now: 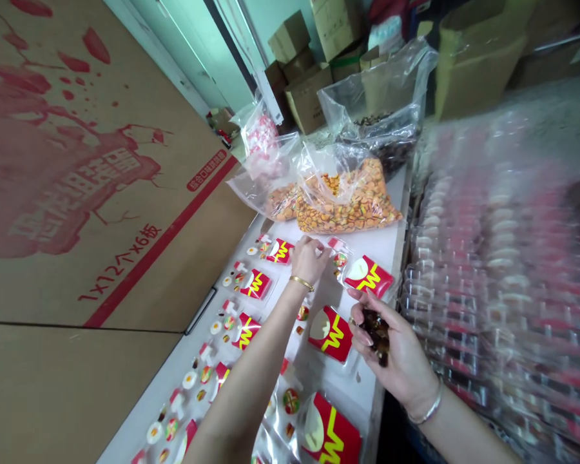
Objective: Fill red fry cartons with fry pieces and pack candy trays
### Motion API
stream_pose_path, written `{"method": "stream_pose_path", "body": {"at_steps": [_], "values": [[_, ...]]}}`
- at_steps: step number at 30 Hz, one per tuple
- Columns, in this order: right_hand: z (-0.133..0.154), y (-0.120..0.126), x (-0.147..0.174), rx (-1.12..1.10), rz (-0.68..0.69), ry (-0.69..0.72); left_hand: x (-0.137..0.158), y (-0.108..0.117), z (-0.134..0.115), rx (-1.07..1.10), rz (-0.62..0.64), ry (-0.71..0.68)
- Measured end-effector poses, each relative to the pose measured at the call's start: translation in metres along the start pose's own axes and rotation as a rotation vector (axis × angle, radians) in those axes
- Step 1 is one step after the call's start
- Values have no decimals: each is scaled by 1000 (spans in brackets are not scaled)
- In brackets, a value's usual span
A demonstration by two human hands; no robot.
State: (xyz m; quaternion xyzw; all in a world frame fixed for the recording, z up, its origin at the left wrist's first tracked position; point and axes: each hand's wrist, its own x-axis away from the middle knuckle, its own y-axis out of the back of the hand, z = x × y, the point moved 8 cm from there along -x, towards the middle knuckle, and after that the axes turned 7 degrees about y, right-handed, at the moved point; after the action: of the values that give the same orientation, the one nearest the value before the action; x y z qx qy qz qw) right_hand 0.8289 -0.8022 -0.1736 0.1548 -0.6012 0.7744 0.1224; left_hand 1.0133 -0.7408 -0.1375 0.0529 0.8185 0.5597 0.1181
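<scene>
My right hand (397,351) is cupped, palm up, around a pile of small glossy dark brown pieces (376,334), possibly gummy candies. Farther forward, my left hand (310,259) reaches over the clear plastic trays with its fingertips drawn together; what they pinch, if anything, is hidden. Around both hands lie trays with red fries-box pieces (371,276) marked in yellow. Beside these sit small round pieces, including pizza-like ones (290,401) and fried-egg-like ones (189,380). My left forearm covers part of the rows.
Clear bags of orange pieces (350,209) stand at the table's far end, with a bag of dark pieces (391,145) behind. Stacked filled trays (502,283) line the right. A large printed carton (101,180) borders the left. Cardboard boxes (309,96) are piled behind.
</scene>
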Motion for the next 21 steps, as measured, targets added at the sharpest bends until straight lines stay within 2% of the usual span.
{"method": "stream_pose_path", "body": {"at_steps": [2, 3, 4, 7, 8, 9, 12, 14, 18, 21], "values": [[4, 0, 3, -7, 7, 17, 19, 16, -3, 145, 18, -5], [5, 0, 4, -6, 12, 25, 33, 23, -5, 246, 74, -9], [6, 0, 5, -2, 16, 28, 49, 27, -8, 356, 173, -12], [-1, 1, 7, 7, 17, 20, 111, 24, -20, 707, 576, 60], [-4, 1, 8, 18, 16, 20, 131, 23, -22, 821, 653, 112], [-8, 1, 9, 40, 15, 24, 147, 22, -22, 927, 675, 171], [-19, 1, 13, 173, 17, 74, 177, 20, -11, 1145, 539, 331], [-23, 1, 16, 268, 9, 120, 185, 19, -2, 1193, 451, 379], [-30, 6, 18, 299, -16, 146, 181, 28, 16, 1149, 317, 402], [-33, 7, 14, 261, -17, 133, 175, 33, 24, 1128, 305, 415]]}}
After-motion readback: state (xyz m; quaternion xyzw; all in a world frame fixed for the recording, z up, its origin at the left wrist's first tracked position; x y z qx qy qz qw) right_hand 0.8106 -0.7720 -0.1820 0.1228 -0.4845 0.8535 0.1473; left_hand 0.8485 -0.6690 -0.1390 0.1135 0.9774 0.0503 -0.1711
